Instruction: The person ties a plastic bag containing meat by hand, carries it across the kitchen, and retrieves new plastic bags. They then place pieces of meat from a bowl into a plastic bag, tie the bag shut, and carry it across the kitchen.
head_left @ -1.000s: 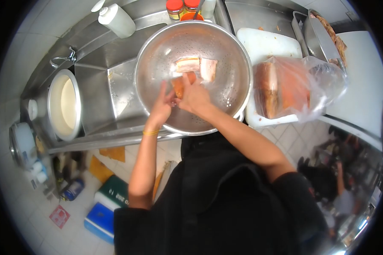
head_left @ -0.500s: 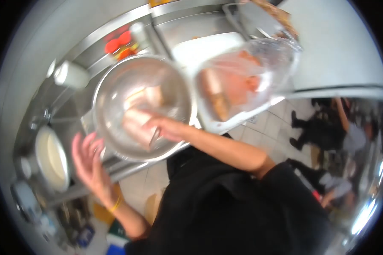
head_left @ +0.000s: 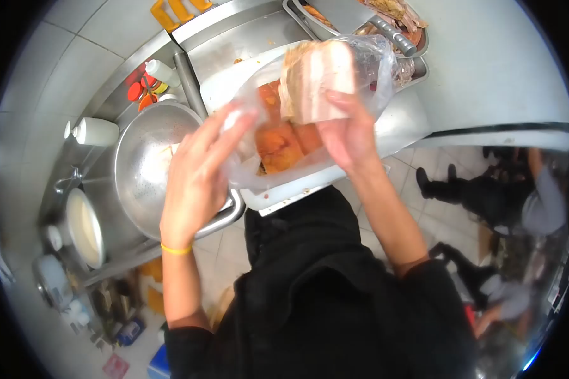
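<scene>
My right hand (head_left: pixel 351 129) grips a pale, layered slab of pork belly (head_left: pixel 325 72), holding it above a clear plastic bag (head_left: pixel 385 60). The bag spreads open over a white tray (head_left: pixel 278 205). Orange-brown pieces of meat (head_left: pixel 281 151) lie inside it. My left hand (head_left: pixel 199 174), a yellow band at its wrist, has its fingers at the bag's left edge and seems to pinch the plastic there. Behind that hand stands a large steel bowl (head_left: pixel 136 170), with a bit of pale meat showing beside the fingers.
A cleaver (head_left: pixel 395 35) rests across steel trays of meat at the top right. Red-capped bottles (head_left: pixel 136 91) and a white pump bottle (head_left: pixel 98 131) stand behind the bowl. A white basin (head_left: pixel 85 228) sits at the left. Other people (head_left: pixel 544 208) are at the far right.
The right hand has lifted a slab out of the steel bowl and carried it right, over the bag. My left hand has moved from the bowl's left side to the bag's edge.
</scene>
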Demonstrator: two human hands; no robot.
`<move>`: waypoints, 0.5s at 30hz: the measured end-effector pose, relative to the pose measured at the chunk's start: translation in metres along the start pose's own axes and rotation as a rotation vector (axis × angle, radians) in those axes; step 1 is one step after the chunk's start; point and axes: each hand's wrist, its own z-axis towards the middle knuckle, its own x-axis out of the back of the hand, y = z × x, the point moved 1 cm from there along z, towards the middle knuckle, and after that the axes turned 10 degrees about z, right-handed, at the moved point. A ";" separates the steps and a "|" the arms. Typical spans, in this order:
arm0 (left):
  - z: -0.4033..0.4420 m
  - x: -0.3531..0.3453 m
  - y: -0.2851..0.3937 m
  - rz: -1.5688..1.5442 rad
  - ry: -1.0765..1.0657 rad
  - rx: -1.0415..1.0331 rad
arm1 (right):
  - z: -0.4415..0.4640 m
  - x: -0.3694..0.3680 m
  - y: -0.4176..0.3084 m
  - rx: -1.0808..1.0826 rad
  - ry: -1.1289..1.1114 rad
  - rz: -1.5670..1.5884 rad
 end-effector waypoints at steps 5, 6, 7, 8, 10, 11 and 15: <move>-0.003 -0.003 0.014 -0.040 0.174 -0.071 | -0.022 0.062 0.007 -0.076 0.435 -0.387; -0.006 0.001 0.021 -0.061 0.230 -0.029 | -0.029 0.069 0.006 -0.096 0.432 -0.386; -0.010 0.001 0.026 -0.056 0.227 -0.014 | -0.034 0.074 0.003 -0.074 0.381 -0.657; -0.013 0.002 0.030 -0.055 0.239 0.012 | -0.038 0.075 0.002 -0.046 0.321 -0.928; -0.017 -0.001 0.032 -0.100 0.250 0.057 | -0.035 0.067 0.005 -0.050 0.239 -1.221; -0.019 -0.003 0.031 -0.103 0.253 0.063 | -0.035 0.062 0.008 -0.046 0.157 -1.511; -0.028 -0.006 0.024 -0.197 0.321 0.099 | -0.040 0.054 0.026 -0.166 -0.028 -1.790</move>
